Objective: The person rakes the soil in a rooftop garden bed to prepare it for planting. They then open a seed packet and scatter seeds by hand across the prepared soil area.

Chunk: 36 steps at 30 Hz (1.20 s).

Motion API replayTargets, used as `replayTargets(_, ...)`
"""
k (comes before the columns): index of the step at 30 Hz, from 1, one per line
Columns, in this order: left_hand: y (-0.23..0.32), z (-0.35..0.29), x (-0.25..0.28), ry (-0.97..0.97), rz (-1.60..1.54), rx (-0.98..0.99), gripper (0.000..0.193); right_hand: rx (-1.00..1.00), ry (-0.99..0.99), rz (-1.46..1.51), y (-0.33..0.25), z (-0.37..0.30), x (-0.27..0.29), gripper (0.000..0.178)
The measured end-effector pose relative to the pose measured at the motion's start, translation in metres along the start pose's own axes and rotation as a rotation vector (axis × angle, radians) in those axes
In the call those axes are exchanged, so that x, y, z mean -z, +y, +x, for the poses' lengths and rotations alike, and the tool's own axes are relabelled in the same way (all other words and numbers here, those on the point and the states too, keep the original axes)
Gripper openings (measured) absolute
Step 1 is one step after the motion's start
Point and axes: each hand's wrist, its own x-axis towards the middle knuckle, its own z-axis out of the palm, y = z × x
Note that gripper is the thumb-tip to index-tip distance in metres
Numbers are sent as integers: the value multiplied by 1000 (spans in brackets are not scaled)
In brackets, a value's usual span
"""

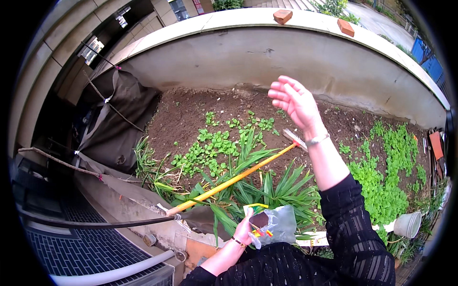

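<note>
Low at my body, my left hand [244, 228] grips the edge of a clear plastic packet [283, 224] with yellow, green and red print. Something dark brown shows in the packet, but I cannot make out what. My right hand [296, 102] is raised over the garden bed, its palm in view and its fingers stretched out, with nothing seen in it. Below it, a rake [234, 180] with a yellow handle lies slantwise across the plants, its toothed head on the bare soil [191, 102].
A low wall [229, 57] rings the bed, with two orange bricks [282, 17] on its top. Leafy plants [214, 148] grow mid-bed and bright green ones [381, 186] at right. Dark cloth [126, 114] on sticks hangs at left. A whitish bucket [408, 225] tilts at lower right.
</note>
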Motion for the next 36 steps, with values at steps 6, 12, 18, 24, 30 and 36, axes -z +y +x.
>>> replayTargets(6,33,1,15,79,-46,-198,47,-379,-475,-698,22,-141,-67,14)
replayTargets(12,34,-8,8,220,224,-232,53,98,-1002,-1479,50,-203,-77,18)
replayTargets(18,3,-1,33,167,296,-98,53,-219,-1234,-1708,73,-232,-81,10)
replayTargets(24,-8,5,33,155,199,-85,56,-142,-1084,-1734,99,-247,-84,9)
replayTargets(30,1,-12,6,249,189,-62,53,-196,-1177,-1707,95,-237,-81,9)
replayTargets(36,-1,-12,6,194,-6,-64,50,-269,-1042,-1599,105,-239,-75,8)
